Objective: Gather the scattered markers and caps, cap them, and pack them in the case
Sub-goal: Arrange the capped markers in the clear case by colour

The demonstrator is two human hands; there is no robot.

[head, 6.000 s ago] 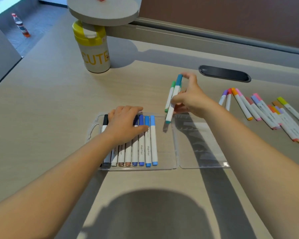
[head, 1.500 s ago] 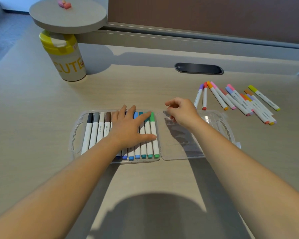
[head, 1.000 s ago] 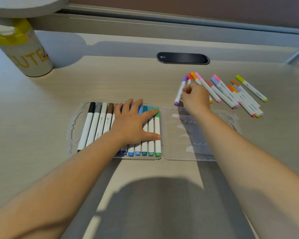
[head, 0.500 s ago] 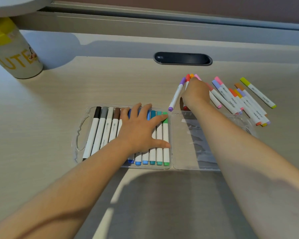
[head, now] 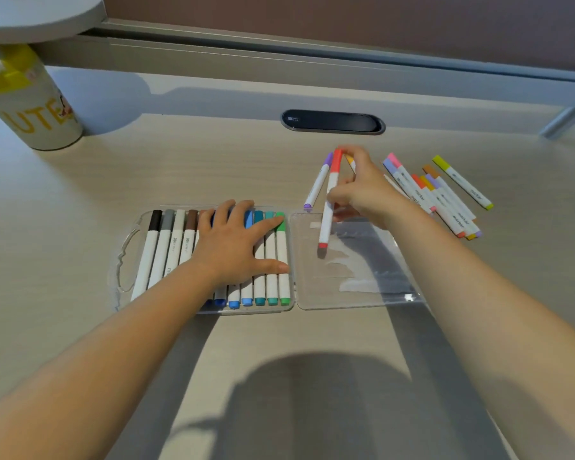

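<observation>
A clear plastic case [head: 127, 260] lies open on the desk, its left half filled with a row of several capped markers [head: 273, 270] from black to green. My left hand [head: 236, 244] rests flat on that row, fingers spread. My right hand [head: 362, 190] holds a red-capped marker [head: 327, 210] lifted above the case's open lid [head: 362, 287]; an orange-capped one seems to be in the same grip, mostly hidden. A purple-capped marker [head: 317, 184] lies on the desk just left of that hand. Several more capped markers [head: 445, 194] lie in a loose pile to the right.
A white cup with a yellow lid and yellow lettering [head: 30, 104] stands at the back left under a round grey shelf [head: 37, 14]. A dark oval cable slot [head: 332, 121] sits in the desk behind the markers. A raised ledge runs along the back.
My right hand reached from the lid to the loose markers, took hold of the red one and lifted it back over the lid. My left hand stayed on the packed row.
</observation>
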